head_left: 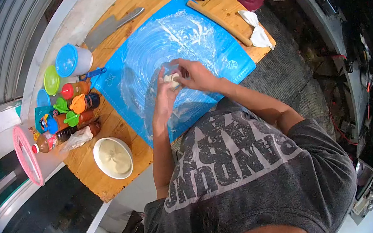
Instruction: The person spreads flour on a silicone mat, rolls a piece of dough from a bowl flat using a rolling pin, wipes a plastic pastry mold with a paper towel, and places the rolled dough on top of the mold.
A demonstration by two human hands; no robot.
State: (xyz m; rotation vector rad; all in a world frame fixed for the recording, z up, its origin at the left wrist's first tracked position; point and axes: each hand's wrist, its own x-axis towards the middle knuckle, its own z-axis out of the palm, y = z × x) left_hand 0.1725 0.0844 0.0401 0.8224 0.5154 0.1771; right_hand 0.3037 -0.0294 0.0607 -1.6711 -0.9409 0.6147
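Dough piece (171, 79): small, pale and rounded in outline; it lies directly between the hands, ahead of the torso. I make out no clear long axis from my remote view.
Left hand (164, 93): at the near left of the piece, fingers curled up around it and touching it.
Right hand (194, 75): at the right of the piece, fingers bent inward and pinching its edge.
Nearer hand: neither, as I judge it; both are in contact, and control turns on this opposed grip.
Blue mat (148, 50): floured, beneath both hands; I cannot tell whether the piece is raised clear of it.
White bowl (121, 176): well apart, to the left and nearer the wearer, holding a larger dough mass (115, 157).
Rolling pin (219, 22): beyond the right hand, lying obliquely along the mat's far-right edge.
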